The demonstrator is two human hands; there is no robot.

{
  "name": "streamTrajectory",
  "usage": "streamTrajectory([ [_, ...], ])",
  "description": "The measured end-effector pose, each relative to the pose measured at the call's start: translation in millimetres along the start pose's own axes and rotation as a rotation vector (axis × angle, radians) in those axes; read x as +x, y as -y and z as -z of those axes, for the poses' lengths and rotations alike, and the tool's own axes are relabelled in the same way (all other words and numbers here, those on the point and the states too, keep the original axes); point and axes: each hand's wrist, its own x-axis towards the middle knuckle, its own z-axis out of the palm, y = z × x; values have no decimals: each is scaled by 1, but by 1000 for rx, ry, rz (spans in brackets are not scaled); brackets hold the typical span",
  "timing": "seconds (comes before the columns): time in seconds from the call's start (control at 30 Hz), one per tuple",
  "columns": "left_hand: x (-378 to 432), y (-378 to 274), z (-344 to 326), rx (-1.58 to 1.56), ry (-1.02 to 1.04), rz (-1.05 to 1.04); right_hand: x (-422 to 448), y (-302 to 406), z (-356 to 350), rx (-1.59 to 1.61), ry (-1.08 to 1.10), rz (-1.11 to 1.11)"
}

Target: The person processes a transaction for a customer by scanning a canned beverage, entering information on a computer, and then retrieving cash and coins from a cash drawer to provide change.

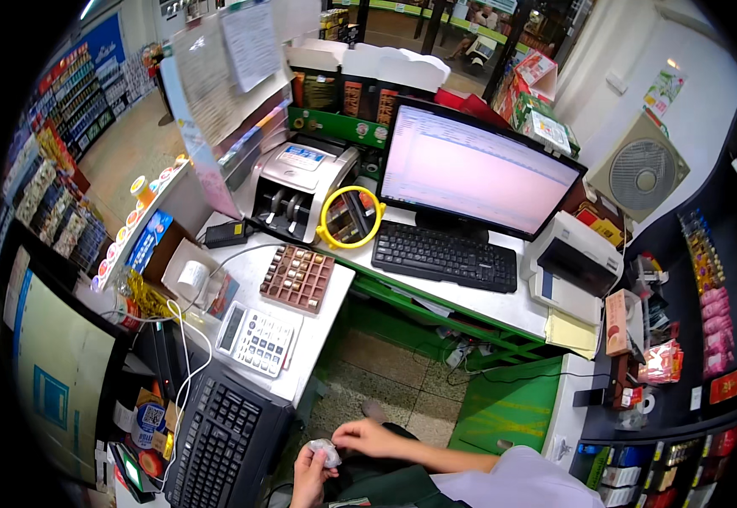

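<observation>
My left hand (311, 473) holds a small bundle of crinkled, clear plastic (324, 452) low in front of my body; what is inside cannot be made out. Close beside it, my right hand (366, 438) has curled fingers, with the fingertips at the upper edge of the bundle. Whether they pinch the plastic is too small to tell. Both hands are above my lap, to the right of a black keyboard (219, 438). On the white counter beyond stand a white calculator (259, 340) and a brown compartment tray (327, 286) with stacked coins in some cells.
A banknote counter (298, 168) and a yellow-rimmed round mirror (351, 217) stand ahead, beside a lit monitor (476, 168) and second keyboard (445, 254). At right is a printer (572, 260). White cables (184, 355) loop over the left counter. A green panel (508, 406) stands low right.
</observation>
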Motion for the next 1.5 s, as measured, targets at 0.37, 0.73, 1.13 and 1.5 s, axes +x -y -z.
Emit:
streamTrajectory([
  [0.37,12,21,-94,38,-100,162,-15,-105,313,-978,-1107,-408],
  [0.73,12,29,-119,-98,-249,155,-29,-133,293,-1010,-965,-442],
  [1.13,20,24,-125,-66,-211,151,-70,-179,238,-963,-898,-151],
  [1.5,15,19,-111,-42,-258,167,-53,-136,318,-1145,-1056,-404],
])
